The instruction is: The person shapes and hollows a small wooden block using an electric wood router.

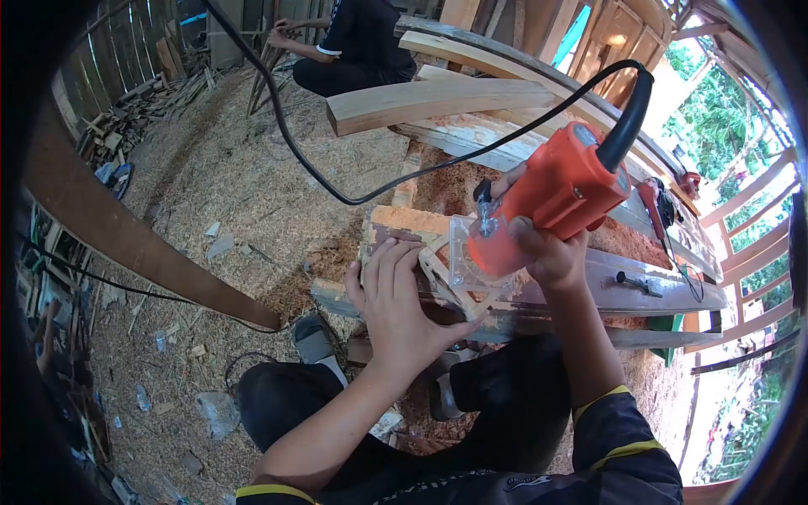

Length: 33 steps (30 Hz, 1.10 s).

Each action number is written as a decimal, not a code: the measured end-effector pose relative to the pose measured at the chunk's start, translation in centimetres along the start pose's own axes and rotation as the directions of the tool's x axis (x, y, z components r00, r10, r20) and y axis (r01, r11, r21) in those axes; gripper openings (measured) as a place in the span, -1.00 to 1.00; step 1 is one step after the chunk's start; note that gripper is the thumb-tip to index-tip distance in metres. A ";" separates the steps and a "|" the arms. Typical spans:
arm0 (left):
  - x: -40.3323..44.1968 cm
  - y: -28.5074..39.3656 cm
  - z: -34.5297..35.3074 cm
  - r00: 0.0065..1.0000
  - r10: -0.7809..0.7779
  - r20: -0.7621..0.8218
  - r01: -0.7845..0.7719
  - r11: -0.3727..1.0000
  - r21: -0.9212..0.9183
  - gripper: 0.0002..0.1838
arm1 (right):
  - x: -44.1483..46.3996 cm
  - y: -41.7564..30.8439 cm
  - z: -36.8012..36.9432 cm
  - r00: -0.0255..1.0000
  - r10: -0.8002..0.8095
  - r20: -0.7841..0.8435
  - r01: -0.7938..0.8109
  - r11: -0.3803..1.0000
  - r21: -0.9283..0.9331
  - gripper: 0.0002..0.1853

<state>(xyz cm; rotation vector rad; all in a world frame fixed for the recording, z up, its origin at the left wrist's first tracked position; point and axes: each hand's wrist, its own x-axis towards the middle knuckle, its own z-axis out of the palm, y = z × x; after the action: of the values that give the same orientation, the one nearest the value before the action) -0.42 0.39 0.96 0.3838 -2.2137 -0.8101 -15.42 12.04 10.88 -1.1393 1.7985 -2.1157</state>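
My right hand point(551, 252) is wrapped around an orange trim router point(566, 181), held tilted with its black cord rising from the top. A clear plastic base point(461, 252) on the router sits against or just over a small pale wooden piece point(446, 282) with an open middle; whether they touch I cannot tell. My left hand point(394, 290) grips that piece from the left, fingers laid over it and thumb stretched along its near side. Beneath both hands is a worn wooden bench point(589, 290). The router's bit is hidden.
A curved timber point(438, 101) lies across boards beyond the bench. Another curved brown board point(143, 227) leans at left. A red-and-black power tool point(661, 206) and a dark metal bolt-like piece point(637, 284) rest at right. Another person point(358, 50) crouches behind. The black cord point(362, 200) crosses the view.
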 end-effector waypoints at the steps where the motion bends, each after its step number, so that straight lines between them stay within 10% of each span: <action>1: 0.0 0.0 -0.1 1.000 -0.004 -0.002 0.004 1.000 -0.002 0.18 | 0.0 0.0 0.1 1.000 -0.008 0.011 0.008 1.000 0.015 -0.26; 33: 0.0 0.2 0.1 1.000 -0.007 0.003 0.007 1.000 0.024 0.14 | 0.5 0.6 0.6 0.996 -0.026 0.083 0.030 0.999 -0.043 -0.27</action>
<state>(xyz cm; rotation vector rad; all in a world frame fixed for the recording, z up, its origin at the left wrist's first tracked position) -0.49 0.64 1.01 0.4023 -2.2276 -0.7885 -15.65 11.15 10.62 -1.2499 1.8111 -2.0224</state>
